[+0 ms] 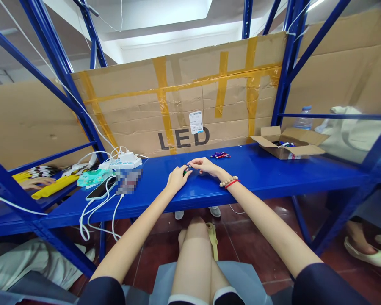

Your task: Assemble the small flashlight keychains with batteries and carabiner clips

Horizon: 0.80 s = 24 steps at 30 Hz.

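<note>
My left hand [177, 178] is closed in a pinch around a small green thing with a shiny metallic end [186, 171], held just above the blue shelf table [158, 169]. My right hand [205, 166] meets it from the right, thumb and forefinger pinched together at the metallic end. Its fingers hide most of what they grip, and the thing is too small to name. Beyond my right hand lies a little pile of slim purple, red and silvery pieces [220, 155] on the table.
An open cardboard box [287, 148] with small coloured pieces stands at the right. To the left are a phone [101, 189], white cables, a power strip [125, 160] and a green packet [93, 178]. Another person's hand [38, 183] is by yellow strips at far left. Cardboard [133, 114] walls the back.
</note>
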Tool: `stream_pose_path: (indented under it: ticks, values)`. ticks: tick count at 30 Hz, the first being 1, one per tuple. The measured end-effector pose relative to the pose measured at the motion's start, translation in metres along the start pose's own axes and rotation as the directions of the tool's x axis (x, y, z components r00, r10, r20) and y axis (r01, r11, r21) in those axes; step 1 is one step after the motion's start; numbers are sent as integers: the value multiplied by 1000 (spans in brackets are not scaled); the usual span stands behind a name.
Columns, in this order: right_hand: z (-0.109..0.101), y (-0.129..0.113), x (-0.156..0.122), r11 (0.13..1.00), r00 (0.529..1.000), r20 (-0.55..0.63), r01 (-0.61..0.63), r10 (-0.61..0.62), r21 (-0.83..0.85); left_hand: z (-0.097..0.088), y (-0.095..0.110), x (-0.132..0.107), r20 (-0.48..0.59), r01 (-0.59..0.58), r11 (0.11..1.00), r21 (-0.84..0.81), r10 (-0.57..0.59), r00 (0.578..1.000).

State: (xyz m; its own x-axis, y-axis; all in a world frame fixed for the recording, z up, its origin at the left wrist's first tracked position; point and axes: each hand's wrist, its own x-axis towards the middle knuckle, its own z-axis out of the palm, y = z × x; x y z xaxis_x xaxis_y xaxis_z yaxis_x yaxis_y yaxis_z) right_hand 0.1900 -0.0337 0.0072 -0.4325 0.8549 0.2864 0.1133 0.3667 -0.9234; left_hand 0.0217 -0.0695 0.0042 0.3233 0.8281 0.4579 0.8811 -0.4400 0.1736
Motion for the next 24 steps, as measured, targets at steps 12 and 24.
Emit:
stream_pose_path:
  ticks: [12, 24]
  values:
    - [0, 0, 1, 999, 999, 5, 49, -49, -12, 3, -2, 2, 13, -28, 999, -19, 29, 1000]
    - [-2, -2, 5, 1000, 995, -103, 4, -6, -27, 4, -5, 3, -3, -139, 955, -261, 143, 990]
